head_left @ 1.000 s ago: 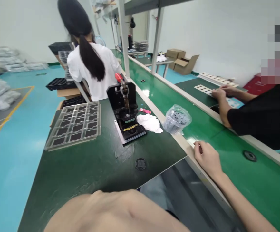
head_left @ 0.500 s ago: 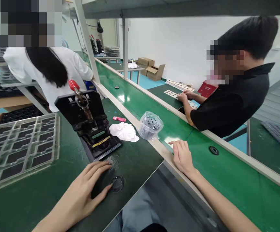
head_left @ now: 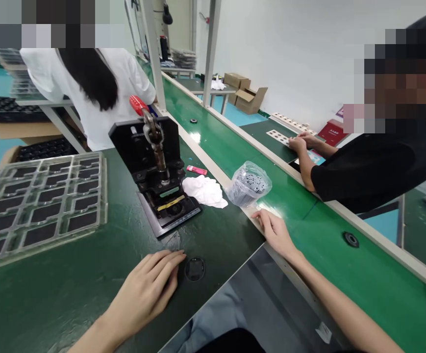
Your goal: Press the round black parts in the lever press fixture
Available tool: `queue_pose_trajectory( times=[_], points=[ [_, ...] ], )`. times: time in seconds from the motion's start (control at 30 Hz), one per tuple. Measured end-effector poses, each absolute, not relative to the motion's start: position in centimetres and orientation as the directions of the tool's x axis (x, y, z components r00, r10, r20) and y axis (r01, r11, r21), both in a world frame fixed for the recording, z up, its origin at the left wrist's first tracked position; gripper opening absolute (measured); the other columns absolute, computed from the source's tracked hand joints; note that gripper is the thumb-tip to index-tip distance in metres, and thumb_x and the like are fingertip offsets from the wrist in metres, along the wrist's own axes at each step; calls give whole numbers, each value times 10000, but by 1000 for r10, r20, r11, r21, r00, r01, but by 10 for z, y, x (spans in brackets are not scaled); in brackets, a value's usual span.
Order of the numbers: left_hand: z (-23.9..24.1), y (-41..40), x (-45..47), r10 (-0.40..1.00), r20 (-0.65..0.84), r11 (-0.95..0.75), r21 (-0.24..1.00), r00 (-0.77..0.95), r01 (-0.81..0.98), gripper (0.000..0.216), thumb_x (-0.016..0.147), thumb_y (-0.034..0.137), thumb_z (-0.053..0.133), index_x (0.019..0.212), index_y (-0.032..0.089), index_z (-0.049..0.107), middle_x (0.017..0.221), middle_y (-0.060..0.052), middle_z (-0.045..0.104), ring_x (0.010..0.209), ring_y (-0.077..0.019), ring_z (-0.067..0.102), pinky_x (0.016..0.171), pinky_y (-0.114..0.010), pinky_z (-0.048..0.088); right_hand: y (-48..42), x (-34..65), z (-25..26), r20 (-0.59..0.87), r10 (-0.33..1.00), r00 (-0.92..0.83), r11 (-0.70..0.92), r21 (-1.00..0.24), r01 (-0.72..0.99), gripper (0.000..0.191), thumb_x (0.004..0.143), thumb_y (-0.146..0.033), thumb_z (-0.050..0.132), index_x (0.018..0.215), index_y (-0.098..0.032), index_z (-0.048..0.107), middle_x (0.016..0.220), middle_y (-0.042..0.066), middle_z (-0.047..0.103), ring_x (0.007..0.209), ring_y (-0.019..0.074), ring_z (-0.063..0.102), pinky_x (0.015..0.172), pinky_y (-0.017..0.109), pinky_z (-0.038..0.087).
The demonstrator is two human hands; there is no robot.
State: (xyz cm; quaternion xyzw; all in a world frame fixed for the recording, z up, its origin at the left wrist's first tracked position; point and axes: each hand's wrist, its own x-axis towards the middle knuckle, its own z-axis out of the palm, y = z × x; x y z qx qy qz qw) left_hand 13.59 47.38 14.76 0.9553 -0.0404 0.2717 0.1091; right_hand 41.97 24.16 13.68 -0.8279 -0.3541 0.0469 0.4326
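Observation:
My left hand (head_left: 150,282) lies on the dark green tabletop, fingers stretched out and nothing in them. Just right of its fingertips is a thin, round, dark see-through disc (head_left: 195,269), not touched by the fingers. My right hand (head_left: 276,233) rests on the pale rail of the conveyor, its fingers loosely bent and apart; no held thing shows. Close beyond it stands a clear plastic bag (head_left: 248,185) full of small grey pieces. Past my left hand is a black clamp fixture (head_left: 166,196) with a red-tipped lever, its back plate raised.
A clear tray (head_left: 47,201) with dark inserts sits at left. White cloth (head_left: 204,191) and a pink object (head_left: 197,170) lie beside the fixture. Black rings (head_left: 351,239) ride the green conveyor (head_left: 319,255). A person in black (head_left: 374,162) works across it; another in white (head_left: 87,98) sits beyond.
The view has shifted, so most things sit differently in frame. My left thumb has moved away from the disc and in under the fingers. My right hand is nearer the bag.

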Motion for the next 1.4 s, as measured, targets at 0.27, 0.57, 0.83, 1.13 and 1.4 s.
queue_pose_trajectory(
  times=[0.27,0.57,0.83,1.13,1.4],
  points=[
    [142,474,132,-3,487,-958,250,873,-143,293,1067,175,439,1304,175,612,1233,-67,732,1087,-209,684,920,-330,568,218,417,128,287,627,724,-287,-779,557,352,990,-525,598,979,-189,702,859,68,626,738,174,599,652,280,519],
    [147,464,127,138,248,-805,592,959,-38,617,972,324,646,1527,244,390,1473,-107,567,1339,-284,538,1081,-448,554,204,412,127,423,660,621,-338,-571,748,267,984,-363,656,789,-181,662,806,43,671,536,98,482,512,247,419],
    [141,442,131,292,216,-767,635,932,93,561,907,293,736,1403,244,478,1238,-102,649,1155,-312,592,927,-473,545,229,387,166,630,494,599,-233,-568,790,106,954,-216,683,853,-188,665,880,51,672,793,146,658,628,211,521],
    [141,444,129,310,164,-630,773,937,73,432,845,195,787,1218,223,570,1145,-42,695,1071,-257,623,943,-413,468,385,349,165,410,804,432,132,-830,542,232,921,-363,725,792,-181,665,869,63,732,636,125,553,581,263,456],
    [135,445,120,292,231,-629,777,928,5,458,834,197,797,1234,204,574,1116,-60,685,1081,-264,623,963,-394,463,433,353,130,416,777,473,82,-812,578,311,908,-473,709,805,-181,682,746,29,625,645,134,439,622,295,392]
  ],
)
